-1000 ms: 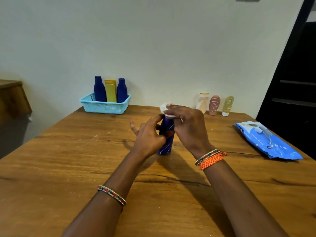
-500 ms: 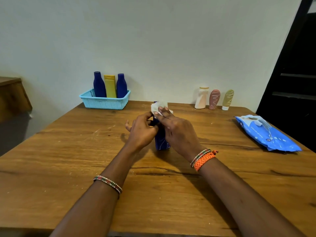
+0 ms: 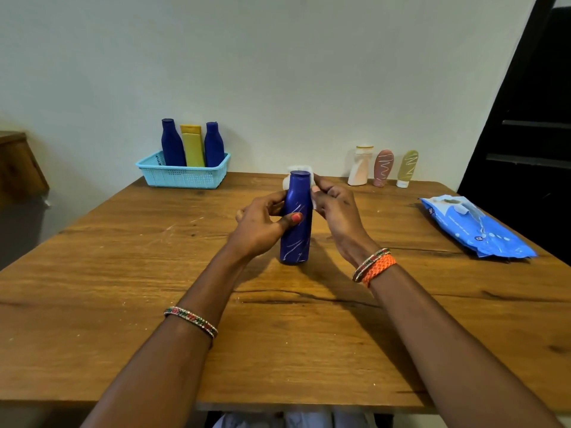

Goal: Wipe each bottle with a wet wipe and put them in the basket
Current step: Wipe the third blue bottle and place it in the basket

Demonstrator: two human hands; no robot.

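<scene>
A dark blue bottle (image 3: 296, 217) with white streaks stands upright mid-table. My left hand (image 3: 262, 223) grips its body, thumb across the front. My right hand (image 3: 336, 211) pinches a white wet wipe (image 3: 310, 180) against the bottle's neck and far side; most of the wipe is hidden behind the bottle. A light blue basket (image 3: 182, 177) at the back left holds two blue bottles (image 3: 171, 143) (image 3: 213, 145) and a yellow one (image 3: 192, 146). A white bottle (image 3: 360, 166), a pink tube (image 3: 382, 168) and an olive tube (image 3: 407, 168) stand at the back right.
A blue pack of wet wipes (image 3: 472, 227) lies near the table's right edge. The wooden table (image 3: 123, 288) meets the wall at the back. A dark doorway is at the right, a wooden cabinet (image 3: 15, 168) at the far left.
The right hand has come off the bottle's top and front and moved the wipe round to the neck's far side, uncovering the cap. The left hand now grips the body with its thumb in front.
</scene>
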